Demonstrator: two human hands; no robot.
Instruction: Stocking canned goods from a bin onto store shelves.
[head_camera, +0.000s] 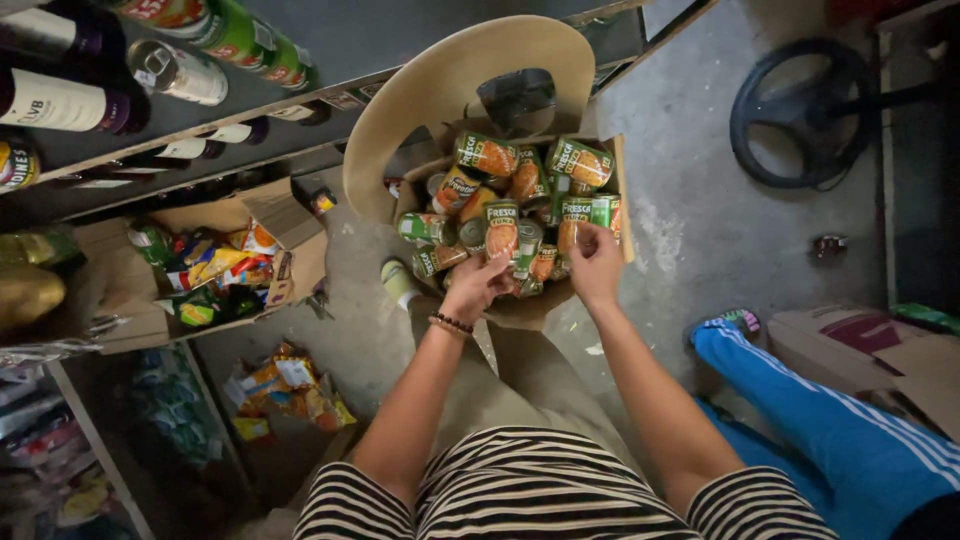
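A cardboard box (623, 190) full of several green and orange cans (488, 156) sits on the seat of a tan plastic chair (450, 70). Both my hands reach down into the box. My left hand (478, 285) has its fingers closed around a can at the near edge of the heap. My right hand (596, 262) grips another can (576, 225) near the box's right side. A beaded bracelet (450, 322) circles my left wrist.
Shelves at the upper left hold bottles (60, 100) and cans (250, 40). An open carton of snack packets (210, 270) lies on the left, with more packets (290, 390) on the floor. Another person's blue-trousered leg (820, 410) is at the right, and a black wheel (800, 110) lies on the concrete floor.
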